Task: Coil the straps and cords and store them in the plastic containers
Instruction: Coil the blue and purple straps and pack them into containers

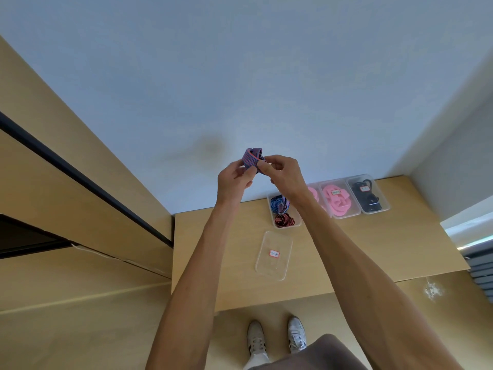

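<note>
Holding a coiled blue-and-red striped strap point(252, 160) in mid-air above the far edge of the wooden table point(346, 252), both arms reaching forward. Left hand point(232, 182) curling its fingers around the coil's lower left side; right hand point(282, 174) pinching the coil's right edge between thumb and fingertips. Coil standing roughly on edge, its flat band wrapping round and its open centre facing partly toward the camera; exact long axis hard to tell from this angle.

Sitting beyond the table's middle, an open clear container point(284, 212) keeping a blue striped coil point(277, 204) at its far end and a red striped coil point(285, 219) at its near end. Lying nearer the table's front edge, just this side of that container, a clear lid point(273, 256) bearing a small red-bordered label. Lining the table's far right edge, a container of pink cord point(337, 200) and a container of black cord point(368, 194), each labelled, with another pink-filled container partly hiding behind the right forearm. Standing below the table's front edge, two white shoes point(277, 340).
</note>
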{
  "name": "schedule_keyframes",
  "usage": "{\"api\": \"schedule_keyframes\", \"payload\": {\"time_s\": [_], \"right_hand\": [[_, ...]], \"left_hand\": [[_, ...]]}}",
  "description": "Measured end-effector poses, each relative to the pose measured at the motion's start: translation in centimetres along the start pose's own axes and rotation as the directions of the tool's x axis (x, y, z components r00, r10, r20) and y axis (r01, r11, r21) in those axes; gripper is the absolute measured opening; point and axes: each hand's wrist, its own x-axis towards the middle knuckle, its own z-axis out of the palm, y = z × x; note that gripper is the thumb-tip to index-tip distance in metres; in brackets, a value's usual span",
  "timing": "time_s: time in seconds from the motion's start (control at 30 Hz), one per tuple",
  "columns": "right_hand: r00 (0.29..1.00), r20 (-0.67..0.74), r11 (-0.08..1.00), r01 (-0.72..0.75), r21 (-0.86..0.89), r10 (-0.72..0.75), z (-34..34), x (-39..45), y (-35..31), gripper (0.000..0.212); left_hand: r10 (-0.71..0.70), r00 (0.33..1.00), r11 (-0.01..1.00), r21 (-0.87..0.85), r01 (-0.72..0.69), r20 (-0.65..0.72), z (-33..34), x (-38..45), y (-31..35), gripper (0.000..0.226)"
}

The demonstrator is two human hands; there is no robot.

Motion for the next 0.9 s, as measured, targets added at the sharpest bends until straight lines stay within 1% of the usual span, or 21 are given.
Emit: {"api": "schedule_keyframes", "payload": {"time_s": [0.07,0.1,0.17,0.2,0.3,0.4,0.43,0.5,0.57,0.6,0.63,0.7,0.73,0.77,0.8,0.83,0.9], "right_hand": [[1.000,0.004,1.000,0.020,0.007,-0.020,0.3,-0.1,-0.5,0.020],[0.999,0.013,0.999,0.029,0.017,-0.030,0.3,-0.1,-0.7,0.021],[0.999,0.038,0.999,0.031,0.029,-0.032,0.4,-0.2,-1.1,0.026],[0.998,0.052,0.999,0.025,0.026,-0.026,0.4,-0.3,-1.2,0.029],[0.997,0.075,1.000,0.015,-0.003,-0.015,0.7,-0.3,-1.6,0.034],[0.995,0.102,0.999,0.002,-0.051,0.003,1.0,-0.2,-1.9,0.051],[0.993,0.117,0.998,0.004,-0.070,0.005,1.0,-0.2,-2.0,0.054],[0.991,0.133,0.993,0.015,-0.114,0.000,0.8,-0.1,-1.9,0.047],[0.993,0.121,0.989,0.003,-0.148,0.015,0.5,0.1,-1.7,0.039],[0.994,0.109,0.988,-0.012,-0.153,0.029,0.4,0.1,-1.6,0.037],[0.995,0.096,0.988,-0.026,-0.152,0.041,0.4,0.2,-1.4,0.036],[0.997,0.061,0.989,-0.038,-0.143,0.047,0.3,0.2,-1.0,0.036],[0.998,0.048,0.991,-0.034,-0.130,0.041,0.3,0.2,-0.9,0.037],[0.999,0.043,0.992,-0.025,-0.120,0.030,0.2,0.2,-0.8,0.038],[0.999,0.046,0.993,-0.012,-0.117,0.018,0.0,0.2,-0.8,0.037],[0.998,0.058,0.993,0.003,-0.116,0.004,-0.1,0.2,-0.7,0.035],[0.995,0.097,0.997,0.025,-0.073,-0.018,-0.3,0.2,-0.6,0.026]], "left_hand": [[-0.053,0.998,0.994,-0.093,0.049,-0.041,-0.1,0.0,-0.1,0.031],[-0.076,0.997,0.986,-0.151,0.070,-0.034,-0.3,-0.1,-0.2,0.031],[-0.085,0.996,0.964,-0.250,0.086,0.016,-0.7,-0.2,-0.5,0.013],[-0.083,0.996,0.950,-0.298,0.093,0.044,-0.9,-0.2,-0.6,0.008],[-0.116,0.983,0.898,-0.407,0.165,0.144,-1.7,-0.1,-0.4,0.020],[-0.201,0.949,0.829,-0.474,0.297,0.243,-2.0,-0.1,-0.3,0.024],[-0.226,0.940,0.813,-0.482,0.327,0.257,-1.9,-0.2,-0.3,0.025],[-0.269,0.931,0.822,-0.445,0.355,0.245,-1.8,-0.2,-0.4,0.025],[-0.295,0.940,0.875,-0.347,0.339,0.172,-1.6,-0.1,-0.4,0.025],[-0.285,0.950,0.899,-0.309,0.311,0.128,-1.4,-0.1,-0.4,0.026],[-0.255,0.962,0.918,-0.290,0.272,0.096,-1.2,-0.1,-0.4,0.026],[-0.138,0.987,0.952,-0.265,0.154,0.077,-0.9,0.0,-0.6,0.020],[-0.083,0.994,0.967,-0.234,0.098,0.073,-0.7,0.0,-0.6,0.021],[-0.048,0.997,0.978,-0.198,0.060,0.064,-0.7,0.1,-0.6,0.027],[-0.036,0.998,0.983,-0.176,0.045,0.054,-0.7,0.1,-0.6,0.031],[-0.036,0.998,0.984,-0.172,0.044,0.049,-0.7,0.2,-0.6,0.029],[-0.054,0.996,0.972,-0.226,0.069,0.070,-0.7,0.3,-0.7,0.017]]}}
